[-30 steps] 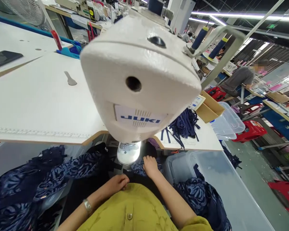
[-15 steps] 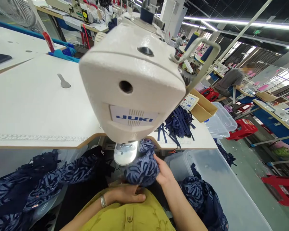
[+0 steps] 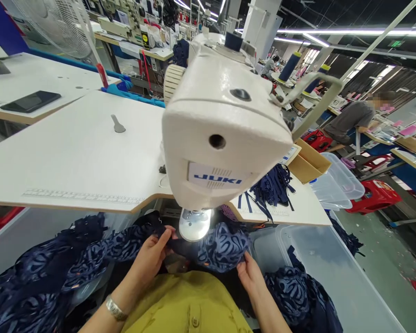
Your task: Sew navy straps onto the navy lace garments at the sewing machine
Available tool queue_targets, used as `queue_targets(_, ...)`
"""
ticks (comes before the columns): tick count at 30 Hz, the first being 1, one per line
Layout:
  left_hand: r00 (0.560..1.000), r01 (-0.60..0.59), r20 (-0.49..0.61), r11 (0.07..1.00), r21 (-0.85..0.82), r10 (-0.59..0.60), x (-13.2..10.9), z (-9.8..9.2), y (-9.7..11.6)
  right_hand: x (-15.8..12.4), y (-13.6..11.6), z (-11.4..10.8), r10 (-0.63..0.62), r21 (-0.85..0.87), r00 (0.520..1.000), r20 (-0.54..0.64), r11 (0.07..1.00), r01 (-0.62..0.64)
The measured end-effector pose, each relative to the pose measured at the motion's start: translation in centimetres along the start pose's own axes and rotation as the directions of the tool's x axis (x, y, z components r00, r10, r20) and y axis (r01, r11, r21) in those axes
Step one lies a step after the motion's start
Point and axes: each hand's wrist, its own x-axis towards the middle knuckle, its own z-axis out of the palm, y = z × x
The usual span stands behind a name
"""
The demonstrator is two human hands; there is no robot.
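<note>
A cream JUKI sewing machine head (image 3: 222,134) fills the middle of the head view, its lit lamp (image 3: 194,224) just below. Under it lies a navy piece of patterned fabric (image 3: 222,245). My left hand (image 3: 152,256) pinches the fabric's left edge beside the lamp, fingers closed on it. My right hand (image 3: 251,273) grips the fabric's lower right edge. The needle area is hidden by the machine head.
A pile of the same navy fabric (image 3: 55,263) hangs at the left. A clear plastic bin (image 3: 329,273) with more pieces stands at the right. Navy straps (image 3: 272,185) and a cardboard box (image 3: 310,162) sit on the white table (image 3: 72,157). A person sits at far right.
My left hand has come up from my lap and taken the fabric's left edge. My right hand dropped to the fabric's lower right. The fabric is now spread between both hands.
</note>
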Motion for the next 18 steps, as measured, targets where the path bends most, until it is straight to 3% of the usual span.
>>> queue_targets(4,0.998,0.054,0.030,0.999,0.005,-0.054,-1.8,-0.4,2.6,-1.4,0.6,-0.9,0.089,-0.271,0.995,0.040,0.960,-0.075)
queue_targets(6,0.996,0.060,0.060,0.998,0.023,-0.061,-2.9,0.1,3.9,-2.3,-1.0,-0.2,0.082,-0.383,0.995,0.058,0.922,-0.054)
queue_targets(8,0.992,0.057,0.106,0.996,0.063,-0.063,-3.9,0.8,5.2,-3.4,-3.9,1.7,-0.019,-0.474,0.994,0.106,0.878,0.067)
queue_targets(9,0.988,0.049,0.143,0.994,0.093,-0.062,-4.3,1.2,5.9,-4.0,-5.5,3.0,-0.141,-0.567,0.962,0.236,0.784,0.253)
queue_targets(10,0.980,0.036,0.190,0.991,0.126,-0.060,-4.7,1.6,6.6,-4.7,-7.2,4.5,-0.250,-0.579,0.895,0.370,0.692,0.432)
queue_targets(12,0.957,-0.011,0.286,0.982,0.189,-0.044,-5.4,2.2,8.0,-5.9,-10.0,7.5,-0.304,-0.460,0.676,0.671,0.545,0.701)
queue_targets(13,0.946,-0.042,0.323,0.976,0.212,-0.029,-5.7,2.5,8.8,-6.4,-11.1,8.8,-0.277,-0.385,0.567,0.776,0.504,0.773)
queue_targets(14,0.939,-0.070,0.343,0.971,0.227,-0.012,-5.9,2.6,9.5,-6.8,-11.8,9.8,-0.257,-0.340,0.507,0.823,0.491,0.802)
queue_targets(16,0.939,-0.093,0.345,0.962,0.255,-0.001,-6.4,2.8,10.9,-7.1,-12.7,10.9,-0.258,-0.306,0.473,0.843,0.492,0.815)
queue_targets(18,0.951,-0.089,0.308,0.950,0.299,-0.008,-6.6,2.7,12.0,-7.2,-13.2,10.9,-0.304,-0.312,0.514,0.802,0.520,0.795)
